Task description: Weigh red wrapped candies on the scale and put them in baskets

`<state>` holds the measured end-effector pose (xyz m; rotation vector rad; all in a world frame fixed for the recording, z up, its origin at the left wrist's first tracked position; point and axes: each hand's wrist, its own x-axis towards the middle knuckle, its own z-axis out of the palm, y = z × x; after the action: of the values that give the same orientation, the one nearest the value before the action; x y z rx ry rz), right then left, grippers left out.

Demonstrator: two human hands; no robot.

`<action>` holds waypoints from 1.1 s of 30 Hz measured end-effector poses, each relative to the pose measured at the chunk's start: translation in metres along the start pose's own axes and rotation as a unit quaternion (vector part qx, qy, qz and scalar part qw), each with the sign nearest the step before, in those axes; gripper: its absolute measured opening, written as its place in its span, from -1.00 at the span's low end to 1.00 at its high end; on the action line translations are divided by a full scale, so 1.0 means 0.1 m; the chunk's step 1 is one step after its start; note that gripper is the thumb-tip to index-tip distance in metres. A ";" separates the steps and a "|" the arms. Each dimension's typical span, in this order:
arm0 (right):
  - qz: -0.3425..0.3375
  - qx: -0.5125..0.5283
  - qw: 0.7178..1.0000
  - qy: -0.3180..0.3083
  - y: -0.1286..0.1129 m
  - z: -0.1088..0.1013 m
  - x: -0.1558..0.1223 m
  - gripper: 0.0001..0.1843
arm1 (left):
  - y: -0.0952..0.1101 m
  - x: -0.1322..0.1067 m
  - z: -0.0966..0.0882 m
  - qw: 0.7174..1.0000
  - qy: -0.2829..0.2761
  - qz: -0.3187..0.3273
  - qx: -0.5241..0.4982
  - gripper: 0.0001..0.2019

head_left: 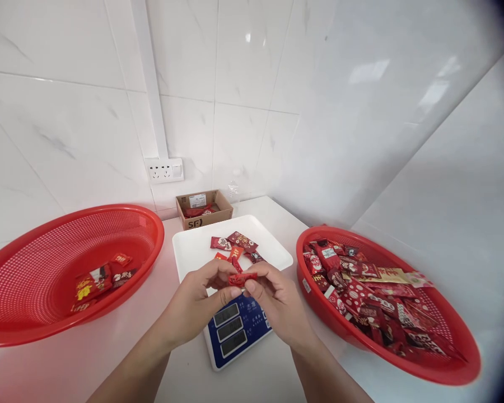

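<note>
Between the fingertips of both hands is a small red snack packet, pinched at its two ends. My left hand grips its left side and my right hand its right side, above the front of a digital scale. Behind the fingers, several red snack packets lie on the scale's white tray. My fingers cover part of the nearest packets and some of the scale's blue panel.
At the left stands a red perforated basket with several packets inside. Another red basket, heaped with packets, is at the right. A cardboard box holding red packets sits behind the tray, near a wall socket. Tiled walls border the white table.
</note>
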<state>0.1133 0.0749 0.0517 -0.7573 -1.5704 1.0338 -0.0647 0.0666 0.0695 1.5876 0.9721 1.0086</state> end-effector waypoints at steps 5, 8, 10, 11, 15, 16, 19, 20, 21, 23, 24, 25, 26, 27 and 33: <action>-0.086 0.005 0.996 0.016 0.01 0.00 -0.03 -0.89 | -0.02 -0.02 0.01 0.998 0.018 0.035 -0.054 -0.92; -0.123 -0.049 0.991 0.026 0.00 -0.02 -0.06 -0.79 | -0.01 -0.03 0.01 0.994 0.021 0.029 -0.103 -0.89; -0.146 -0.089 0.985 0.033 0.00 -0.03 -0.07 -0.76 | -0.01 -0.03 0.02 0.991 0.035 0.022 -0.127 -0.85; -0.155 -0.106 0.982 0.034 0.00 -0.03 -0.08 -0.76 | 0.00 -0.03 0.02 0.990 0.042 0.019 -0.133 -0.82; -0.178 -0.156 0.971 0.022 -0.01 -0.03 -0.10 -0.77 | 0.02 -0.04 0.03 0.989 0.049 0.022 -0.135 -0.74; -0.181 -0.165 0.969 0.019 -0.01 -0.03 -0.10 -0.77 | 0.02 -0.04 0.03 0.990 0.053 0.025 -0.131 -0.73; -0.186 -0.187 0.964 0.016 -0.01 -0.03 -0.09 -0.77 | 0.02 -0.03 0.04 0.989 0.080 0.037 -0.118 -0.75; -0.187 -0.190 0.964 0.017 -0.01 -0.02 -0.09 -0.76 | 0.02 -0.03 0.05 0.989 0.087 0.041 -0.116 -0.77; -0.187 -0.191 0.963 0.018 0.00 -0.02 -0.09 -0.76 | 0.01 -0.03 0.05 0.988 0.093 0.043 -0.112 -0.78; -0.184 -0.187 0.965 0.019 0.02 -0.02 -0.09 -0.76 | 0.01 -0.02 0.05 0.989 0.101 0.042 -0.105 -0.79; -0.182 -0.183 0.966 0.018 0.03 -0.02 -0.09 -0.76 | 0.02 -0.02 0.04 0.989 0.104 0.040 -0.100 -0.79; -0.180 -0.180 0.967 0.015 0.04 -0.02 -0.09 -0.76 | 0.02 -0.02 0.04 0.989 0.106 0.039 -0.096 -0.79; -0.177 -0.177 0.968 0.013 0.04 -0.02 -0.10 -0.76 | 0.02 -0.03 0.04 0.989 0.109 0.039 -0.090 -0.79; -0.173 -0.175 0.969 0.011 0.05 -0.02 -0.10 -0.76 | 0.02 -0.03 0.04 0.990 0.111 0.039 -0.083 -0.79; -0.148 -0.162 0.976 0.007 0.06 -0.02 -0.11 -0.75 | 0.03 -0.03 0.05 0.991 0.115 0.038 -0.059 -0.80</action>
<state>0.1172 0.0682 0.0413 -0.7165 -1.7985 0.5614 -0.0606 0.0617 0.0706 1.4406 0.9916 1.3005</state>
